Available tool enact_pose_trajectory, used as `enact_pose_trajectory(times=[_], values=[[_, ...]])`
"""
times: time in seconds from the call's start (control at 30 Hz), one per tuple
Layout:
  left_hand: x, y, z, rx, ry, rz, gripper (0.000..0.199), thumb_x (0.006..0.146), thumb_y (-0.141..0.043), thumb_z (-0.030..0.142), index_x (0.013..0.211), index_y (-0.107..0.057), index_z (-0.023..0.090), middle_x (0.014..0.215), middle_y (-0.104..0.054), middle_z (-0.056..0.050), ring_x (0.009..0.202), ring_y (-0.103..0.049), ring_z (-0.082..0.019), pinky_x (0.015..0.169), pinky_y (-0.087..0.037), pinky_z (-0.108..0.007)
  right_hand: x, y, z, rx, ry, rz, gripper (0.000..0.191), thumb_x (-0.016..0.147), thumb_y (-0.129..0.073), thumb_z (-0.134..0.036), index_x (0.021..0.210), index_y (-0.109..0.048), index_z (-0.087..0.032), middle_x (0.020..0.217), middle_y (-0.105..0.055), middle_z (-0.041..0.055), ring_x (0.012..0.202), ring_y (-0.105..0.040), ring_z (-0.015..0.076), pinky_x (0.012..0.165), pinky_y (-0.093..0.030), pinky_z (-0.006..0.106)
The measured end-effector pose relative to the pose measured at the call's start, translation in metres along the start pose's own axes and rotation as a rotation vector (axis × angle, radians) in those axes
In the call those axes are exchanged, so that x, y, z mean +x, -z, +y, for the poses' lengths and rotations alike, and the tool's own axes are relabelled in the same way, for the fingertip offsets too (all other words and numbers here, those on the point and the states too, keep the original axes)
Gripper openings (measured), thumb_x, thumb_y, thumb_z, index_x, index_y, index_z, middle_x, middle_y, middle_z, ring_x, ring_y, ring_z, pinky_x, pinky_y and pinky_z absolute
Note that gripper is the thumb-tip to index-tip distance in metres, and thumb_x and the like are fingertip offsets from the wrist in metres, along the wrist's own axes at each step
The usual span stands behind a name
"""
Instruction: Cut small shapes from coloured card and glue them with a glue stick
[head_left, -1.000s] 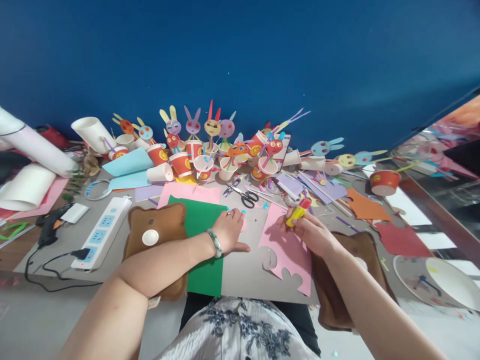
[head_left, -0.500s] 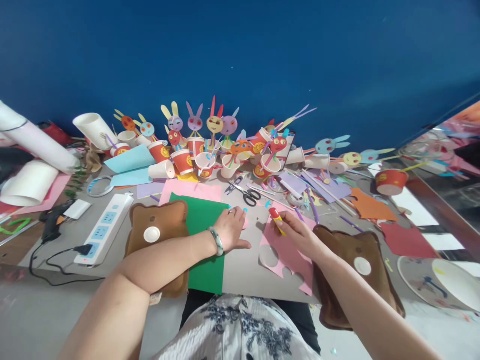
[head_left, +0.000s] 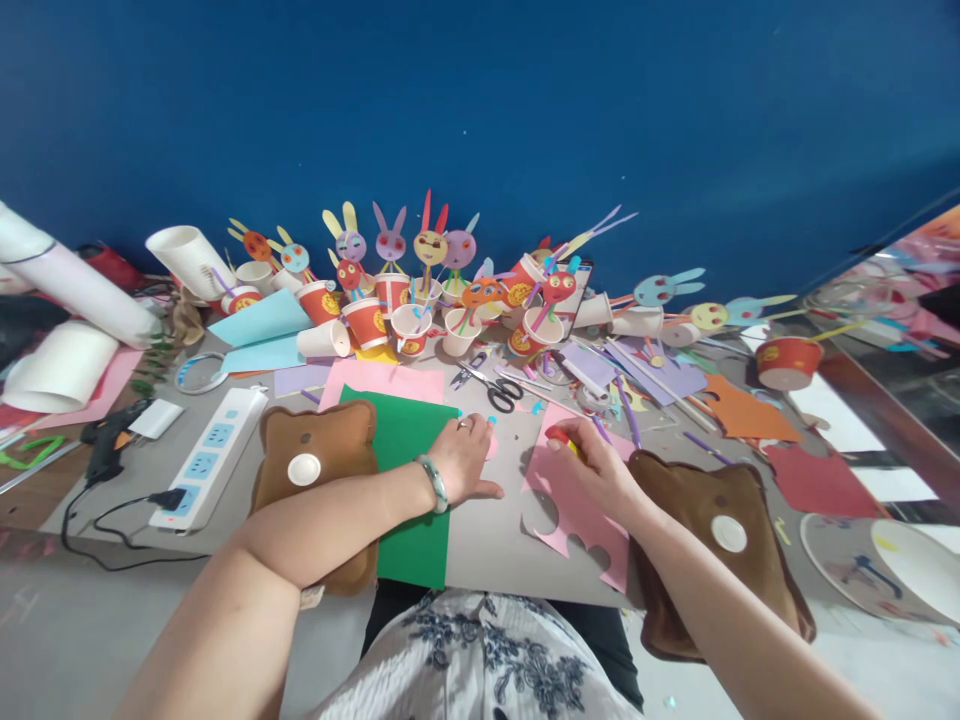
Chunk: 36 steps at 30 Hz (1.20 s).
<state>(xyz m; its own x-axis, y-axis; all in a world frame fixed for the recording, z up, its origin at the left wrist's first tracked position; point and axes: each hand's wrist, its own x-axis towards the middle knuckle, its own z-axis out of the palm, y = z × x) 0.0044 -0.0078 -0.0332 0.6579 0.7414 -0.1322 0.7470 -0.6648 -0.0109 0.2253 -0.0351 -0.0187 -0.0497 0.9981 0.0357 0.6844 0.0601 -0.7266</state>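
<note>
My left hand (head_left: 461, 462) lies palm down on the table at the right edge of the green paper (head_left: 412, 540), fingers flat and thumb stretched out. A small pink paper piece (head_left: 492, 448) with light blue bits at its edge shows past the fingertips, partly covered by them. My right hand (head_left: 596, 470) is closed around a small glue stick (head_left: 559, 436) with a red end and yellow body, mostly hidden in the fingers. Beneath that hand lies a pink sheet (head_left: 574, 510) with round cut-outs. Black-handled scissors (head_left: 504, 392) rest beyond my hands.
Paper cups (head_left: 367, 322) with rabbit-faced paper figures (head_left: 431, 248) line the blue wall. Brown cushion-like bags (head_left: 315, 450) lie at both sides. A white power strip (head_left: 210, 455) and a black glue gun (head_left: 109, 440) are at the left. Purple scraps (head_left: 660, 370) and an orange sheet (head_left: 750, 408) lie right.
My right hand has turned the glue stick, so its red end now points left and less of the yellow body shows. My left hand has stayed nearly still.
</note>
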Motion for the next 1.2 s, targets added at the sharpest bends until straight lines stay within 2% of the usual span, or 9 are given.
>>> enact_pose_trajectory(times=[0.1, 0.37, 0.57, 0.77, 0.93, 1.0, 1.1, 1.2], values=[[0.000, 0.002, 0.000, -0.007, 0.002, -0.018, 0.103, 0.075, -0.050, 0.076, 0.143, -0.036, 0.000, 0.136, -0.047, -0.023, 0.114, -0.050, -0.031, 0.093, -0.039, -0.038, -0.001, 0.000, -0.001, -0.027, -0.019, 0.034, 0.027, 0.089, -0.051, -0.049, 0.088, -0.051, -0.022, 0.073, -0.055, -0.0001, 0.062, -0.049, 0.0142, 0.056, -0.041, 0.028], [0.001, 0.003, 0.001, -0.006, 0.009, -0.023, 0.102, 0.076, -0.050, 0.076, 0.144, -0.037, 0.001, 0.136, -0.048, -0.023, 0.113, -0.051, -0.030, 0.093, -0.040, -0.036, 0.001, 0.002, -0.005, -0.004, -0.020, 0.011, 0.037, 0.092, -0.039, -0.053, 0.090, -0.057, -0.021, 0.069, -0.057, 0.0013, 0.063, -0.052, 0.0165, 0.057, -0.040, 0.029], [0.001, 0.000, 0.000, -0.002, 0.004, 0.001, 0.102, 0.075, -0.049, 0.077, 0.143, -0.038, 0.001, 0.135, -0.048, -0.023, 0.112, -0.051, -0.030, 0.092, -0.041, -0.036, 0.001, 0.003, -0.008, -0.103, -0.016, 0.030, 0.029, 0.085, -0.053, -0.051, 0.083, -0.053, -0.022, 0.072, -0.058, 0.0002, 0.062, -0.051, 0.0149, 0.058, -0.040, 0.028], [0.001, -0.003, -0.001, 0.003, 0.002, 0.012, 0.101, 0.076, -0.049, 0.077, 0.143, -0.038, 0.002, 0.134, -0.048, -0.023, 0.112, -0.051, -0.030, 0.092, -0.039, -0.036, 0.004, 0.004, -0.003, -0.041, -0.058, -0.076, 0.038, 0.093, -0.036, -0.054, 0.085, -0.055, -0.021, 0.066, -0.057, 0.0002, 0.061, -0.052, 0.0162, 0.057, -0.040, 0.028], [0.001, -0.002, 0.000, 0.000, 0.002, 0.004, 0.100, 0.076, -0.049, 0.076, 0.142, -0.038, 0.002, 0.134, -0.048, -0.023, 0.112, -0.051, -0.030, 0.092, -0.039, -0.037, 0.004, 0.007, -0.001, -0.092, -0.053, -0.032, 0.032, 0.083, -0.055, -0.054, 0.087, -0.051, -0.022, 0.070, -0.060, -0.0002, 0.060, -0.051, 0.0150, 0.055, -0.039, 0.027], [0.001, -0.002, 0.000, 0.000, 0.008, 0.002, 0.100, 0.076, -0.049, 0.076, 0.143, -0.038, 0.003, 0.135, -0.047, -0.023, 0.113, -0.051, -0.030, 0.092, -0.039, -0.036, 0.005, 0.009, 0.001, -0.114, -0.042, -0.010, 0.032, 0.089, -0.047, -0.053, 0.083, -0.051, -0.022, 0.069, -0.058, -0.0001, 0.061, -0.051, 0.0153, 0.057, -0.040, 0.028], [0.001, -0.003, -0.001, -0.007, 0.003, 0.006, 0.099, 0.077, -0.048, 0.076, 0.143, -0.038, 0.003, 0.136, -0.047, -0.023, 0.113, -0.051, -0.030, 0.093, -0.038, -0.036, 0.006, 0.013, 0.005, -0.107, -0.055, -0.056, 0.041, 0.095, -0.033, -0.052, 0.081, -0.056, -0.021, 0.068, -0.058, 0.0012, 0.062, -0.053, 0.0164, 0.060, -0.042, 0.029], [0.000, -0.003, -0.001, -0.016, 0.001, 0.014, 0.100, 0.076, -0.049, 0.076, 0.142, -0.038, 0.002, 0.135, -0.047, -0.024, 0.111, -0.051, -0.030, 0.093, -0.038, -0.038, 0.005, 0.015, 0.008, -0.164, -0.062, -0.084, 0.034, 0.087, -0.048, -0.056, 0.088, -0.055, -0.022, 0.070, -0.061, 0.0002, 0.059, -0.052, 0.0159, 0.057, -0.042, 0.029]])
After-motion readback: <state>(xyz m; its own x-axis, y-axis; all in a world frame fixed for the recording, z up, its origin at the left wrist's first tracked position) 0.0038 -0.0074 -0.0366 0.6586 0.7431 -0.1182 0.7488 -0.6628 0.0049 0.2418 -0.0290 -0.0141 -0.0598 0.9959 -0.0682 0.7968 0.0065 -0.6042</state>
